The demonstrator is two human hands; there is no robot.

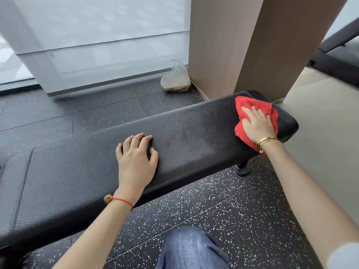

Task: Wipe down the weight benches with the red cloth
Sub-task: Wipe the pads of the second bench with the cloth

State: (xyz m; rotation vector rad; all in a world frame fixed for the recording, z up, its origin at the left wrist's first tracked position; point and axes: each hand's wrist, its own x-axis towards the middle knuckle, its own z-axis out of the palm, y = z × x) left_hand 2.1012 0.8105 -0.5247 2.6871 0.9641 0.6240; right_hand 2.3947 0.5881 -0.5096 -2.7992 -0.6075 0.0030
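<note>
A long black padded weight bench [194,125] runs from the lower left to the upper right. The red cloth [250,104] lies bunched on its far right end. My right hand [255,124] presses flat on the cloth, fingers spread, a gold bracelet on the wrist. My left hand [136,154] rests palm down on the middle of the bench pad, fingers slightly curled, holding nothing; a red string circles its wrist.
A wood-grain pillar [233,45] stands just behind the bench's right end. A clear plastic bag [175,78] sits on the speckled rubber floor by the window. Another black bench [338,59] is at the far right. My jeans-clad knee [192,249] is below.
</note>
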